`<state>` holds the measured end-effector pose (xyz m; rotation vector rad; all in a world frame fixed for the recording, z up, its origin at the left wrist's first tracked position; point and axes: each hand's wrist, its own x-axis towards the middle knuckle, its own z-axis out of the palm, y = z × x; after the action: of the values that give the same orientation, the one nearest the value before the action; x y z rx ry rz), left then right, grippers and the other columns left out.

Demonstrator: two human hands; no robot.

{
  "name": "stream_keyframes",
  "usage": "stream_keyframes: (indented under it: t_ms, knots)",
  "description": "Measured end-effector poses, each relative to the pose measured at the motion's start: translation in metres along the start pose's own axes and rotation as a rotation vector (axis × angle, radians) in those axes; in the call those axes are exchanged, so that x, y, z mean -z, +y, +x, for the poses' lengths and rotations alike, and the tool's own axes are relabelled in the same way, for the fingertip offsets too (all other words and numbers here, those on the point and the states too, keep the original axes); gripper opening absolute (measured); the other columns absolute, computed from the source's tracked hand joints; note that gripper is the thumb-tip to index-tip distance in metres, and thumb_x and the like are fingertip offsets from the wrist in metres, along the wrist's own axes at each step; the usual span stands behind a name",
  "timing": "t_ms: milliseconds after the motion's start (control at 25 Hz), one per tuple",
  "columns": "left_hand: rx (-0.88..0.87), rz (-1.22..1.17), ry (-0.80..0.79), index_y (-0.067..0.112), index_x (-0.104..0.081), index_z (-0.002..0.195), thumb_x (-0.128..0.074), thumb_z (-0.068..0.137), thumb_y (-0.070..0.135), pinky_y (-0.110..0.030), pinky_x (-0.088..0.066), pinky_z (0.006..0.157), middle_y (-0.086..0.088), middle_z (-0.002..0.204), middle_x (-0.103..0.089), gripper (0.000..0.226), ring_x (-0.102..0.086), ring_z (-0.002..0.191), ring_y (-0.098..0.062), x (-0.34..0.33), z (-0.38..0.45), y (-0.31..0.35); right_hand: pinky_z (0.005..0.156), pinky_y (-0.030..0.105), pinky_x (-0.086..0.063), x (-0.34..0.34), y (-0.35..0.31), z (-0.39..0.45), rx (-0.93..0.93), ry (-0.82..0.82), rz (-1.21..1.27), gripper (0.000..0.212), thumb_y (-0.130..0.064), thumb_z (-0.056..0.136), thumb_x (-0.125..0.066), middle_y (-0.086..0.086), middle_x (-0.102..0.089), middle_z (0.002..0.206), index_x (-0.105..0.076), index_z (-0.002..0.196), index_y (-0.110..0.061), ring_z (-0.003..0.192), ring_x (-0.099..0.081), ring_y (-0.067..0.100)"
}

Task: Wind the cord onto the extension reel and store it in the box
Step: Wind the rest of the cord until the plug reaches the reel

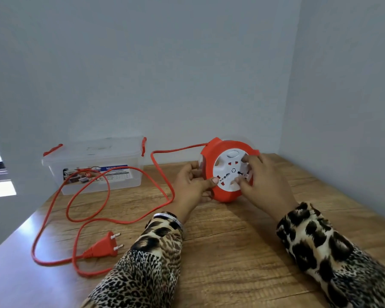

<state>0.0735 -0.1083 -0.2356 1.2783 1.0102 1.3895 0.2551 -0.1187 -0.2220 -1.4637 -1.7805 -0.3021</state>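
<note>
- extension reel [228, 172], red with a white socket face, stands on its edge on the wooden table [231, 252] between both hands.
- left hand [192, 185] grips the reel's left rim, thumb lying on the white face.
- right hand [263, 181] has its fingertips pressed on the right part of the white face.
- cord [162, 186], red, leaves the top of the reel and lies in loose loops left of the left hand.
- plug [105, 244] rests on the table near the left sleeve [147, 258].
- box [93, 165], clear with red latches and the lid on, stands far left of the hands, by the wall.
</note>
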Motion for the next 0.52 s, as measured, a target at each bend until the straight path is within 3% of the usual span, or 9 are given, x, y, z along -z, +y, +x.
stream_keyframes:
  t_ms: [80,200,320,440,520]
  knots:
    - [0.043,-0.027,-0.022,0.012,-0.050,0.115,-0.076,0.074,-0.003,-0.055,-0.059,0.073,-0.015,0.115,-0.062,0.051,-0.069,0.088,-0.045,-0.003,-0.001,-0.003,0.070,0.035,-0.049,0.003,-0.004,-0.002,0.084,0.007,-0.064,0.046,-0.027,0.073,-0.068,0.004,-0.053,0.110,-0.051,0.115,-0.022,0.092,-0.056,0.023]
    - [0.100,-0.047,-0.047,0.013,-0.051,0.113,-0.076,0.073,-0.005,-0.043,-0.061,0.065,-0.018,0.111,-0.064,0.051,-0.071,0.084,-0.041,-0.001,-0.001,-0.007,0.078,0.039,-0.046,-0.001,-0.013,-0.003,0.243,-0.095,-0.144,0.055,-0.016,0.072,-0.068,0.011,-0.051,0.128,-0.051,0.122,-0.030,0.102,-0.057,0.029]
    - [0.148,-0.058,-0.081,0.012,-0.053,0.114,-0.078,0.072,-0.001,-0.043,-0.061,0.067,-0.020,0.107,-0.068,0.050,-0.073,0.079,-0.038,0.005,0.002,-0.010,0.081,0.043,-0.045,-0.004,-0.012,-0.002,0.367,-0.117,-0.206,0.061,-0.003,0.075,-0.059,0.020,-0.049,0.133,-0.054,0.126,-0.036,0.107,-0.055,0.037]
    - [0.149,-0.043,-0.104,0.013,-0.054,0.113,-0.080,0.070,0.000,-0.037,-0.061,0.063,-0.015,0.101,-0.071,0.052,-0.073,0.075,-0.037,0.004,0.001,-0.008,0.088,0.043,-0.041,-0.005,-0.008,0.001,0.345,-0.148,-0.322,0.057,-0.016,0.085,-0.044,0.019,-0.040,0.142,-0.043,0.135,-0.042,0.115,-0.050,0.036]
    - [0.117,-0.010,-0.099,0.011,-0.052,0.112,-0.081,0.070,0.000,-0.037,-0.060,0.063,-0.017,0.101,-0.070,0.052,-0.073,0.076,-0.037,0.002,0.001,-0.008,0.082,0.040,-0.044,-0.009,-0.008,0.002,0.332,-0.130,-0.385,0.057,-0.020,0.087,-0.047,0.018,-0.044,0.138,-0.037,0.138,-0.043,0.106,-0.055,0.032]
